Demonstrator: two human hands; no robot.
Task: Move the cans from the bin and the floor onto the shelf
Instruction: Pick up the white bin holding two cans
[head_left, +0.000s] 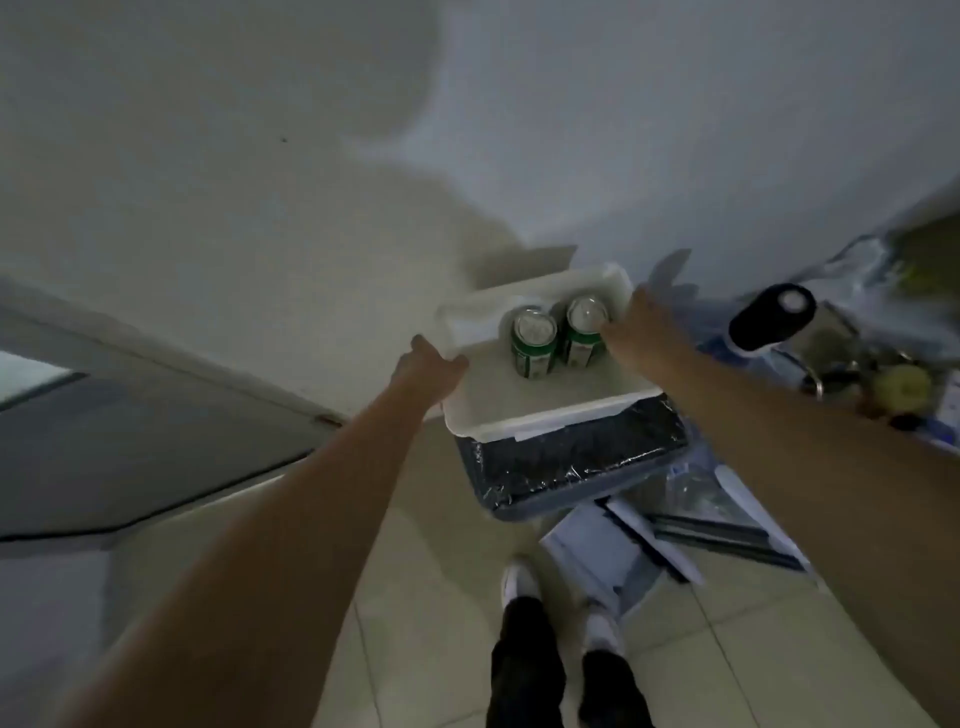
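Note:
Two green cans stand upright side by side on a white wall shelf (498, 410) with a raised rim. The left can (533, 343) stands free. My right hand (636, 332) is wrapped around the side of the right can (584, 332), which rests on the shelf. My left hand (426, 369) grips the shelf's left rim. Below the shelf sits a blue bin (582, 457) lined with a dark plastic bag; I see no cans inside it or on the floor.
A cluttered surface at the right holds a black cylinder with a white top (769, 317), plastic wrap and a yellow item (901, 387). Papers and plastic sheets (623, 551) lie on the tiled floor by my feet. A grey door frame (130, 415) is at left.

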